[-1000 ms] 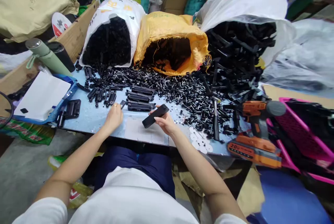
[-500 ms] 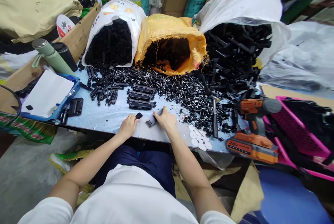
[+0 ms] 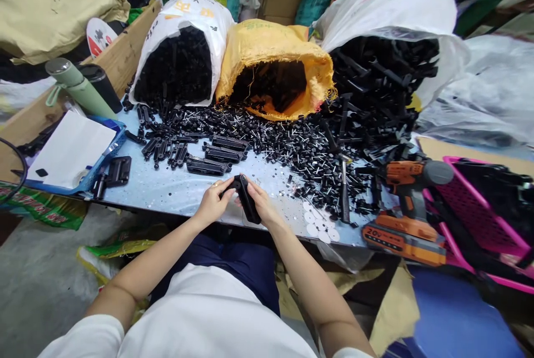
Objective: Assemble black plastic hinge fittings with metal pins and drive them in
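Near the table's front edge, my right hand [image 3: 262, 201] is closed around a long black plastic part [image 3: 249, 202], held tilted with its lower end towards me. My left hand [image 3: 214, 202] pinches a small black plastic piece [image 3: 227, 187] against the upper end of that part. The fingers hide most of the small piece, so whether the two are joined I cannot tell. Just beyond my hands lies a row of similar long black parts [image 3: 225, 154], the nearest one [image 3: 207, 165] set off to the left. Shorter black link-like pieces [image 3: 161, 150] lie to their left.
Black pins with metal shafts [image 3: 300, 152] cover the table's middle. Behind stand a white sack [image 3: 221, 13], a yellow sack [image 3: 271, 41] and another white sack [image 3: 392, 8]. At right are a hammer [image 3: 344, 191], a cordless drill [image 3: 406, 224] and a pink basket [image 3: 479, 208]; at left, a blue tray [image 3: 114, 147].
My hands have come together, bringing the small piece to the end of the long part. The long part has been turned. The nearest part in the row has shifted left.
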A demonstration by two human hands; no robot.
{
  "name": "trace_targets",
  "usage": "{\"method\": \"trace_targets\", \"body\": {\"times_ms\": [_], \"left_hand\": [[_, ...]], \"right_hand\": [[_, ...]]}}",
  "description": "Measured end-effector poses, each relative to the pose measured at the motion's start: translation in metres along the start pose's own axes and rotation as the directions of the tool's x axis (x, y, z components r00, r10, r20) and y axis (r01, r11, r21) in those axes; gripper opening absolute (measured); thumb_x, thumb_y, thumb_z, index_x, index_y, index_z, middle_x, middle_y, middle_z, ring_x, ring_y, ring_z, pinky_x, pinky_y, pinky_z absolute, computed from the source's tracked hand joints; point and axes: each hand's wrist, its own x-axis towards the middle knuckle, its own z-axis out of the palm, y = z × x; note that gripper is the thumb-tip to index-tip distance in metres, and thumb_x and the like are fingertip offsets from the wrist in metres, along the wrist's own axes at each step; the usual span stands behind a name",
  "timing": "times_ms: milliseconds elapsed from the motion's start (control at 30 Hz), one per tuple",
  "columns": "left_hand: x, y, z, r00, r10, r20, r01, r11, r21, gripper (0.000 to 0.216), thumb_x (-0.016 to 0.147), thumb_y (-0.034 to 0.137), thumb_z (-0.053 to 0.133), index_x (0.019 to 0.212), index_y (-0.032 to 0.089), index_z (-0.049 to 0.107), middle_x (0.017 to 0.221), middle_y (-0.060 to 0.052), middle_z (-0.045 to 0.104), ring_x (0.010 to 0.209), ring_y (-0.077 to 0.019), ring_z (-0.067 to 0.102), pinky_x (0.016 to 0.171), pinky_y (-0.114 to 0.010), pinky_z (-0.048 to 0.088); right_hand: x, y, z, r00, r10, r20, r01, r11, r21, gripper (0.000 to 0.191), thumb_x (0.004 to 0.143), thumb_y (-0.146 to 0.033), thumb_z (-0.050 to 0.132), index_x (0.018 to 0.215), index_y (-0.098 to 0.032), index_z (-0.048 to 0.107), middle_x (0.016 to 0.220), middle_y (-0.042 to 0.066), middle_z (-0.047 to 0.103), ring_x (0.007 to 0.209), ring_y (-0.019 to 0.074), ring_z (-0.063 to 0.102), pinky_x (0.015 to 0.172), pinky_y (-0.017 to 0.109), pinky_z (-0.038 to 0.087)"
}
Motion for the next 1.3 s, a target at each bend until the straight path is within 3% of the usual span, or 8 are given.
{"method": "trace_targets", "body": {"times_ms": [333, 533, 700, 900, 1067, 1133, 1200, 1300], "left_hand": [[0.000, 0.017, -0.009, 0.995, 0.090, 0.046, -0.097, 0.974, 0.204, 0.036, 0.089, 0.028, 0.047, 0.123, 0.019, 0.056, 0.095, -0.008, 0.061, 0.089, -0.0181, 0.058, 0.082, -0.032, 0.049], [-0.011, 0.024, 0.003, 0.987, 0.152, -0.047, -0.138, 0.966, 0.219, 0.037, 0.093, 0.031, 0.041, 0.125, 0.020, 0.054, 0.091, -0.006, 0.058, 0.083, -0.0154, 0.058, 0.078, -0.029, 0.049], [-0.012, 0.032, 0.021, 0.935, 0.169, -0.313, -0.132, 0.982, 0.134, 0.039, 0.095, 0.033, 0.032, 0.127, 0.020, 0.051, 0.100, -0.010, 0.058, 0.093, -0.0170, 0.056, 0.085, -0.033, 0.048], [-0.003, 0.022, 0.001, 0.957, 0.212, -0.198, -0.207, 0.977, 0.048, 0.036, 0.094, 0.034, 0.038, 0.120, 0.018, 0.058, 0.102, -0.010, 0.061, 0.093, -0.0171, 0.058, 0.084, -0.032, 0.048], [-0.017, -0.004, -0.013, 0.946, -0.078, -0.316, 0.050, 0.994, -0.096, 0.039, 0.092, 0.042, 0.041, 0.117, 0.017, 0.058, 0.091, -0.008, 0.062, 0.075, -0.0146, 0.060, 0.071, -0.029, 0.051], [-0.027, -0.020, -0.017, 0.884, -0.306, -0.353, 0.229, 0.943, -0.242, 0.045, 0.091, 0.047, 0.040, 0.122, 0.017, 0.052, 0.081, -0.004, 0.060, 0.056, -0.0108, 0.057, 0.055, -0.026, 0.050], [-0.036, -0.035, -0.019, 0.809, -0.449, -0.380, 0.319, 0.878, -0.357, 0.050, 0.089, 0.050, 0.041, 0.127, 0.017, 0.043, 0.080, -0.002, 0.057, 0.048, -0.0086, 0.054, 0.048, -0.024, 0.049], [-0.045, -0.049, -0.017, 0.794, -0.472, -0.383, 0.325, 0.863, -0.387, 0.057, 0.086, 0.050, 0.047, 0.133, 0.019, 0.032, 0.086, -0.002, 0.055, 0.059, -0.0104, 0.060, 0.058, -0.025, 0.053]], "right_hand": [[0.002, -0.005, -0.008, 0.985, -0.162, 0.051, 0.169, 0.962, -0.213, 0.066, 0.083, -0.050, 0.053, 0.139, -0.020, 0.038, 0.075, 0.002, 0.059, 0.053, 0.0095, 0.055, 0.048, 0.025, 0.050], [-0.007, -0.020, -0.016, 0.917, -0.345, 0.200, 0.394, 0.706, -0.589, 0.057, 0.082, -0.044, 0.058, 0.134, -0.025, 0.046, 0.099, 0.006, 0.056, 0.058, 0.0078, 0.052, 0.056, 0.027, 0.052], [-0.014, -0.013, 0.009, 0.900, -0.432, 0.064, 0.382, 0.707, -0.595, 0.055, 0.086, -0.049, 0.049, 0.136, -0.028, 0.043, 0.101, 0.008, 0.056, 0.060, 0.0120, 0.053, 0.059, 0.031, 0.053], [-0.014, 0.017, 0.034, 0.890, -0.453, -0.053, 0.357, 0.763, -0.539, 0.059, 0.087, -0.048, 0.047, 0.141, -0.027, 0.036, 0.102, 0.009, 0.056, 0.059, 0.0129, 0.052, 0.061, 0.033, 0.052], [0.009, 0.017, 0.045, 0.921, -0.362, 0.146, 0.378, 0.735, -0.563, 0.052, 0.092, -0.048, 0.035, 0.141, -0.028, 0.035, 0.110, 0.006, 0.057, 0.070, 0.0131, 0.057, 0.071, 0.031, 0.052], [0.030, 0.009, 0.047, 0.903, -0.344, 0.256, 0.422, 0.607, -0.673, 0.046, 0.095, -0.044, 0.029, 0.135, -0.026, 0.045, 0.113, 0.006, 0.058, 0.088, 0.0156, 0.058, 0.082, 0.031, 0.048], [0.053, 0.000, 0.047, 0.873, -0.376, 0.311, 0.446, 0.357, -0.821, 0.042, 0.096, -0.040, 0.032, 0.127, -0.023, 0.053, 0.116, 0.007, 0.058, 0.104, 0.0194, 0.051, 0.090, 0.033, 0.042], [0.077, -0.006, 0.040, 0.831, -0.324, 0.453, 0.463, -0.050, -0.885, 0.034, 0.093, -0.028, 0.043, 0.124, -0.021, 0.055, 0.116, 0.009, 0.057, 0.103, 0.0219, 0.047, 0.084, 0.034, 0.039]]}}
